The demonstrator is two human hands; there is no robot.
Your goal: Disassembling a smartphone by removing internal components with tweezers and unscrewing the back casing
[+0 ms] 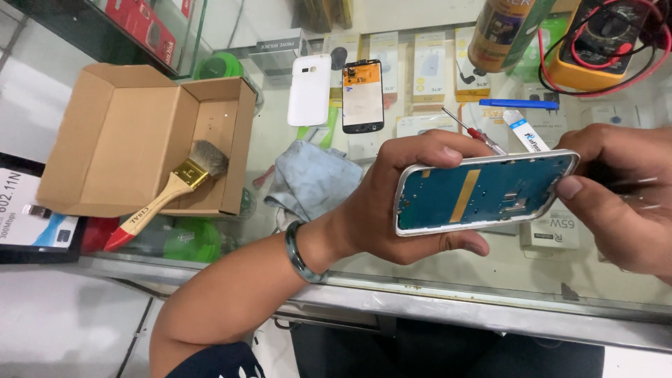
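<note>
- The fingers (434, 150) of the left hand (392, 210) curl over the far long edge of an opened phone frame (483, 192), with the thumb pressed along its near edge, so this hand clamps the frame firmly.
- The right hand (623, 192) meets the frame's right end: its thumb lies on the near corner and its fingers bend over the far corner, closed onto that end.
- The phone frame is held in the air between both hands, tilted slightly, its blue circuit side with a yellow strip facing up; it hangs above the glass counter (490, 280).
- A dark green bangle (297, 252) circles the left wrist, left of the frame.
- A red-handled screwdriver (472, 131) lies on the glass just beyond the frame, partly hidden by the left fingers.
- A grey cloth (311, 178) is crumpled on the counter left of the frame.
- Further beyond the frame lie a white back cover (309, 89) and a phone screen part (362, 96), side by side.
- Well left of the frame sits an open cardboard box (140, 136), a paintbrush (171, 192) resting with its bristles inside.
- A yellow multimeter (595, 45) with red leads stands beyond the frame's right end.
</note>
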